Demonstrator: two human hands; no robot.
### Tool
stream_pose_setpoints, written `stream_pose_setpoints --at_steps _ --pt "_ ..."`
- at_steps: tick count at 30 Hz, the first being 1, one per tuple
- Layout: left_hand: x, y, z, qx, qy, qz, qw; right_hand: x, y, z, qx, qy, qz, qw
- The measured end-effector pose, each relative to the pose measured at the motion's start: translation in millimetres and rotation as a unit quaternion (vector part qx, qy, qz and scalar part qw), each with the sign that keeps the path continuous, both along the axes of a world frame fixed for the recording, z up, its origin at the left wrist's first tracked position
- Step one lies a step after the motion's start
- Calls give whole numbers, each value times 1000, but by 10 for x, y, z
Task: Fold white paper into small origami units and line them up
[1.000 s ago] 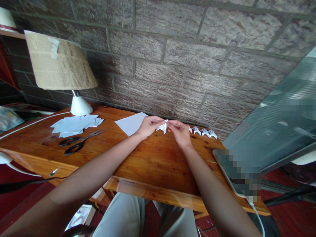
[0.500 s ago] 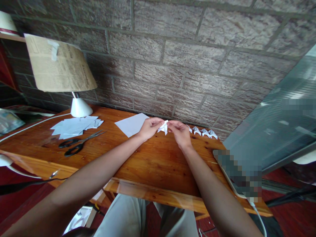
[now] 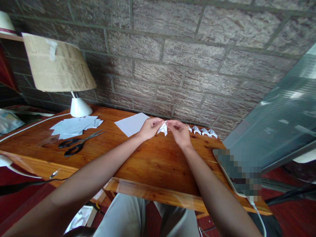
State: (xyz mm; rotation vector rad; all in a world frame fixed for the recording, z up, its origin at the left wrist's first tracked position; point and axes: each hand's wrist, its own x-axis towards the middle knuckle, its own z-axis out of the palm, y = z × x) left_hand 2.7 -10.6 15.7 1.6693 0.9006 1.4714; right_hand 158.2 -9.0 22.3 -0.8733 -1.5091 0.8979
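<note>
A small folded white paper piece is pinched between both my hands above the far side of the wooden table. My left hand grips its left side with closed fingers. Closed on its right side is my right hand. A flat white sheet lies just left of my left hand. A row of several finished folded paper pieces sits on the table to the right of my right hand.
A pile of white paper squares and black scissors lie at the left. A lamp with a newspaper shade stands at the back left. A blurred device with a cable lies at the right edge. A brick wall runs behind.
My hands have stayed in place, working the folded paper with small finger shifts. The view has barely moved.
</note>
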Motion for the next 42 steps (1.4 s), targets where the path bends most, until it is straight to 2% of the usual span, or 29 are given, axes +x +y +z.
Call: stream_pose_setpoints --at_steps 7,14,18,29,34,38,42 --pt "12 -22 -1 -29 -33 -24 999 28 30 -7 -10 20 9 1000" --pt "-43 -65 40 -91 -27 -116 989 58 -10 53 -9 10 38 999" --pt "-73 -66 45 -110 -46 -137 983 58 -17 63 -13 9 53 998" --pt "-28 -34 -6 -82 -48 -102 990 61 33 -1 -3 4 41 999" --pt "-9 -19 -40 -130 -98 -71 984 77 22 29 -14 5 62 998" --pt "10 -34 -26 -159 -125 -90 975 85 34 31 -27 5 54 998" --pt "37 -69 11 -134 -111 -121 977 83 54 14 -14 5 30 999"
